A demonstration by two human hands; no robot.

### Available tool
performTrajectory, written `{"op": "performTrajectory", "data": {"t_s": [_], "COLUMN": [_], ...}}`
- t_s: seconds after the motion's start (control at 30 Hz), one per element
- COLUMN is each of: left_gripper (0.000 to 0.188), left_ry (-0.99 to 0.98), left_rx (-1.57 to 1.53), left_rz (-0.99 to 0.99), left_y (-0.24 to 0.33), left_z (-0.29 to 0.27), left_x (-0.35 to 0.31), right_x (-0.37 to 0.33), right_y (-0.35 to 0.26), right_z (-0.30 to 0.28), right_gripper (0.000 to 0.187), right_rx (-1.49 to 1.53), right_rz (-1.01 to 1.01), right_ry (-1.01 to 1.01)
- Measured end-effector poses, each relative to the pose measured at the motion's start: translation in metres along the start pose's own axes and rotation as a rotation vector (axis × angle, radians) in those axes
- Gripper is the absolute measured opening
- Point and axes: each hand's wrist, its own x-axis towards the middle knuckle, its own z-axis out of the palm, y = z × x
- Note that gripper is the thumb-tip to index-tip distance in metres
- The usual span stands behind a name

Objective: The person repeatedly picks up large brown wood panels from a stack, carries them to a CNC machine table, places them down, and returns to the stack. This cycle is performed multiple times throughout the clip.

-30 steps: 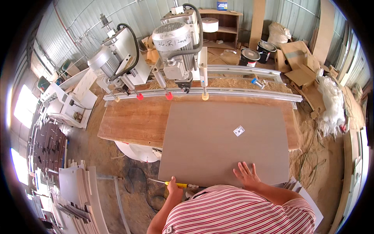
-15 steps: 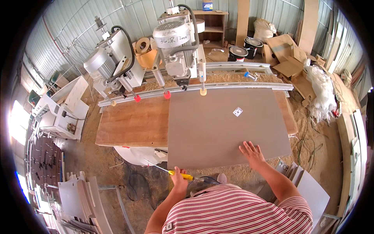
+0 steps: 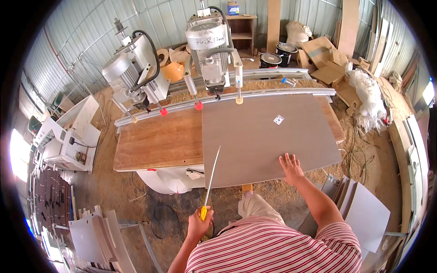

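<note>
A yellow air blow gun [image 3: 203,213] with a long thin metal nozzle is gripped in my left hand [image 3: 199,224]. Its nozzle points up and away, over the near left corner of a grey-brown panel [image 3: 259,136]. My right hand [image 3: 292,169] lies on the panel's near right part with fingers spread. A small white printed label [image 3: 278,119] is stuck on the panel. The panel rests on the wooden table [image 3: 157,143] of a drilling machine, its far edge by the metal fence [image 3: 182,110].
Two motor drill heads [image 3: 207,41] [image 3: 122,73] stand over the fence, with pad-tipped clamp cylinders. More panels lean at my right [image 3: 364,214] and left [image 3: 86,236]. Cardboard [image 3: 330,68], plastic wrap [image 3: 368,100] and black buckets [image 3: 271,60] are at the far right. Sawdust covers the floor.
My left hand has turned the air blow gun from pointing left to pointing up and away across the panel's corner. My right hand stays flat on the panel. A leg has come forward below the panel.
</note>
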Motion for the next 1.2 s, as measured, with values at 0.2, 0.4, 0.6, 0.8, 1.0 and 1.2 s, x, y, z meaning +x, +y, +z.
{"op": "performTrajectory", "data": {"t_s": [0.2, 0.4, 0.6, 0.8, 1.0, 1.2], "left_gripper": [0.023, 0.022, 0.023, 0.024, 0.024, 0.023], "left_ry": [0.057, 0.106, 0.11, 0.149, 0.028, -0.133], "left_rx": [-0.051, 0.063, 0.082, 0.082, 0.043, -0.18], "left_rz": [0.022, 0.098, 0.053, 0.038, -0.095, -0.369], "left_y": [-0.012, -0.024, -0.024, -0.019, -0.017, -0.012], "left_z": [-0.002, 0.001, 0.008, 0.025, 0.031, 0.005], "left_x": [0.0, 0.002, 0.009, 0.015, 0.005, -0.033], "right_x": [0.0, 0.003, 0.003, 0.005, -0.009, -0.01], "right_y": [0.002, 0.007, 0.008, 0.013, 0.017, 0.101], "right_z": [-0.006, -0.001, -0.004, 0.003, -0.021, 0.035], "right_gripper": [0.108, 0.109, 0.105, 0.097, 0.092, 0.068], "right_rx": [0.05, 0.037, 0.102, 0.104, 0.145, 0.638], "right_rz": [-0.012, -0.012, -0.026, -0.037, -0.092, -0.027], "right_ry": [-0.028, -0.034, -0.018, 0.007, 0.029, 0.284]}}
